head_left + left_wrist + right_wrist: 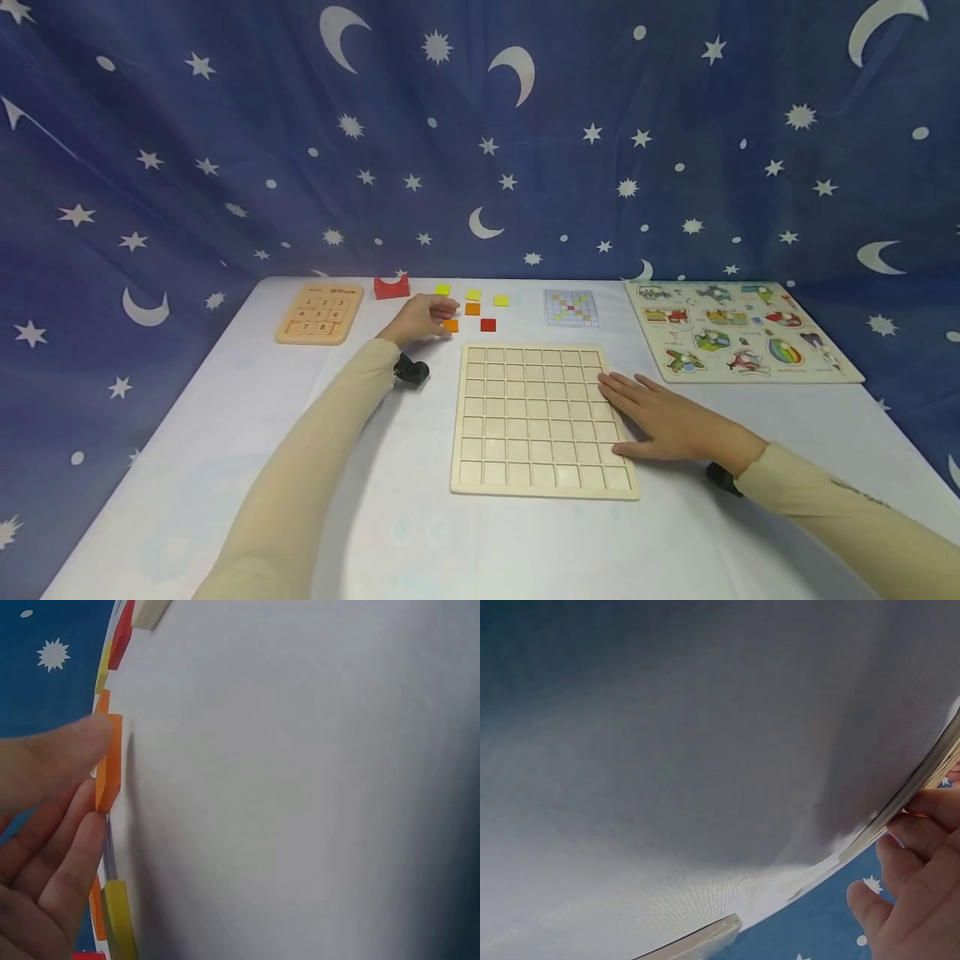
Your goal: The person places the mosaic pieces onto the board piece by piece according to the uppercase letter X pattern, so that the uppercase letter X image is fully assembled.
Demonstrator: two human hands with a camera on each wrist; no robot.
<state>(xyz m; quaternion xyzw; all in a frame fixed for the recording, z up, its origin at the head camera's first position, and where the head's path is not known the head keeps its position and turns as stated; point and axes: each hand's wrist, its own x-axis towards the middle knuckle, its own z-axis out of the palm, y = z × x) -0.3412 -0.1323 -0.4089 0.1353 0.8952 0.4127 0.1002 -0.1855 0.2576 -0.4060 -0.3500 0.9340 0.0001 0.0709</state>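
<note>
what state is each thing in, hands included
Grid, flat, visible squares unfilled
Left hand, pinching an orange tile
Right hand, resting on the grid's edge
Other orange tiles, flat
Yellow tiles, flat
Red tile, flat
Red block, standing, hollow up
Number puzzle, 1 to 8 in order
Card, printed side up
Picture puzzle, flat, face up

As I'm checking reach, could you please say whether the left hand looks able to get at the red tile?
Probably yes: the red tile lies close by, unobstructed, though the left hand is pinching an orange tile.
</note>
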